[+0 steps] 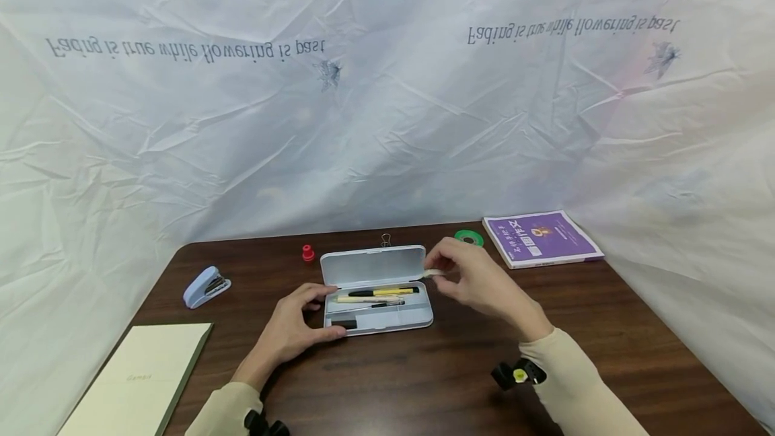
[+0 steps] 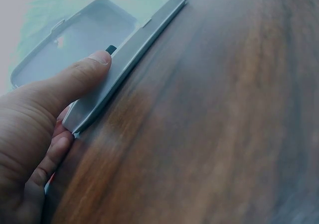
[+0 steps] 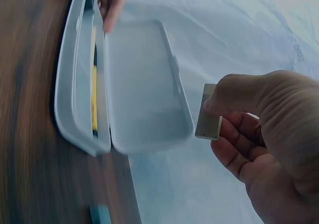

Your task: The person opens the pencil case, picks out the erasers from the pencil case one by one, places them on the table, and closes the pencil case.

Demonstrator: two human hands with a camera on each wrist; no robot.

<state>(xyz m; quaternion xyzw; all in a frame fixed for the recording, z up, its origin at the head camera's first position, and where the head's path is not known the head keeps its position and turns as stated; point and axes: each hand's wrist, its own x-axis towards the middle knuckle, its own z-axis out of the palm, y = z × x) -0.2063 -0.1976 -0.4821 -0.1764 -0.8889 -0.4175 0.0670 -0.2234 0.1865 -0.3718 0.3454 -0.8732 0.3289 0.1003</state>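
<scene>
A pale grey-white pencil case (image 1: 375,269) lies with its lid raised at the middle of the table. Inside are a yellow-and-black pen (image 1: 393,291), other slim pens (image 1: 357,299) and a small dark block (image 1: 345,323) at the front left. My left hand (image 1: 289,328) grips the case's left end, the thumb over the front rim in the left wrist view (image 2: 94,67). Beside the lid's right edge, my right hand (image 1: 475,281) pinches a small, flat, pale rectangular block (image 3: 207,117) between thumb and fingers, apart from the case.
Behind the case are a red bottle-shaped piece (image 1: 308,253), a binder clip (image 1: 386,240) and a green tape roll (image 1: 469,238). A purple book (image 1: 541,237) lies back right. On the left are a blue stapler (image 1: 206,286) and a cream notebook (image 1: 136,375). White sheeting (image 1: 387,120) hangs behind.
</scene>
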